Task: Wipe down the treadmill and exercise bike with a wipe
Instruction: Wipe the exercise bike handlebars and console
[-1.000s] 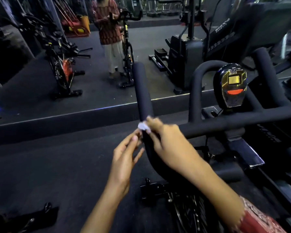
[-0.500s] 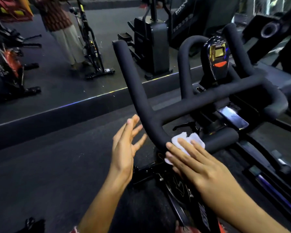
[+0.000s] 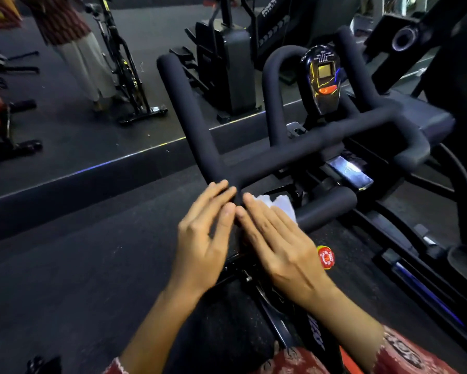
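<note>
The exercise bike's black padded handlebar (image 3: 294, 152) fills the middle of the head view, with a glossy console (image 3: 322, 79) standing above its crossbar. My right hand (image 3: 275, 244) lies flat on a white wipe (image 3: 281, 205), pressing it against the near end of the left grip. My left hand (image 3: 205, 230) is beside it, fingers straight and together, their tips touching the same grip from the left. Most of the wipe is hidden under my right fingers. A treadmill's dark deck (image 3: 432, 122) shows at the right.
A wall mirror behind a low black ledge (image 3: 92, 179) reflects a standing person (image 3: 76, 44), other bikes and gym machines. A red round knob (image 3: 325, 257) sits on the bike frame below my right hand. Dark rubber floor (image 3: 65, 279) spreads to the left.
My left hand has moved right from hovering open beside the grip to touching it. My right hand with the wipe has stayed on the grip's near end. The view has dipped closer.
</note>
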The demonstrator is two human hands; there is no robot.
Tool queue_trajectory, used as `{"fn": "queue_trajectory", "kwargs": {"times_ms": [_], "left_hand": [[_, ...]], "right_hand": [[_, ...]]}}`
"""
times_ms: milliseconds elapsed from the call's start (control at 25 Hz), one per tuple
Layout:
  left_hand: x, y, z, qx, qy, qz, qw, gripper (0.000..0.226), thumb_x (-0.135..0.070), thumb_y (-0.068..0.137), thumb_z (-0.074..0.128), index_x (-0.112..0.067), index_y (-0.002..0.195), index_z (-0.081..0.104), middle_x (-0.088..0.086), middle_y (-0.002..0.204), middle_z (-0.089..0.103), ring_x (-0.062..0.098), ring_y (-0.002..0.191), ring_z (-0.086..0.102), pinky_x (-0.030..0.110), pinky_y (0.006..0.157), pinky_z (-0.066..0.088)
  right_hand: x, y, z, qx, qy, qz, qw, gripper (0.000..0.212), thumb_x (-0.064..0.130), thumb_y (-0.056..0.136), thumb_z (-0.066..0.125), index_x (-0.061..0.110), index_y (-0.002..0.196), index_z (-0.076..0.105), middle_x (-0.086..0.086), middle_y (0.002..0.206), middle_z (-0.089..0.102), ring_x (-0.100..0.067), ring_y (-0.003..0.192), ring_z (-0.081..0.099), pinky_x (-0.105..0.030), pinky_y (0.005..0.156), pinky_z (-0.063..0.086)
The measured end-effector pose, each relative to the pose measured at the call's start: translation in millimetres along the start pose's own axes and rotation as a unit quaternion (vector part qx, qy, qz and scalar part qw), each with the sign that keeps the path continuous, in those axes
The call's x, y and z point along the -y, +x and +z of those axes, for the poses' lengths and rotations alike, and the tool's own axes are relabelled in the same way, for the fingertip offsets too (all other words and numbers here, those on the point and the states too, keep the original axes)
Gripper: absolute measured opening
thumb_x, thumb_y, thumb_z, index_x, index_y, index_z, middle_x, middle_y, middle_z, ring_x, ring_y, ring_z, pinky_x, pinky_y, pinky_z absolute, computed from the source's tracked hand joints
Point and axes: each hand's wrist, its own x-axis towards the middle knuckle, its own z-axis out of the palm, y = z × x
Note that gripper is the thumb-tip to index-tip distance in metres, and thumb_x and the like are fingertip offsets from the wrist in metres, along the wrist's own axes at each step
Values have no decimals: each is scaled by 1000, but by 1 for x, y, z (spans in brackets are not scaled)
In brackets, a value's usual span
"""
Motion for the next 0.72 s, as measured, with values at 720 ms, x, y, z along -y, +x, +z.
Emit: {"fn": "queue_trajectory", "kwargs": {"times_ms": [720], "left_hand": [[-15,-15,53,4,264,170,949,42,-30,99,41,2,114,66,14,117,65,24,125,47,41,117,21]], "right_hand": [[-82,-33,12,-140,99,141,975,43,23,101,33,-4,102,67,-15,104,67,-27,108,53,-40,106,29]]}}
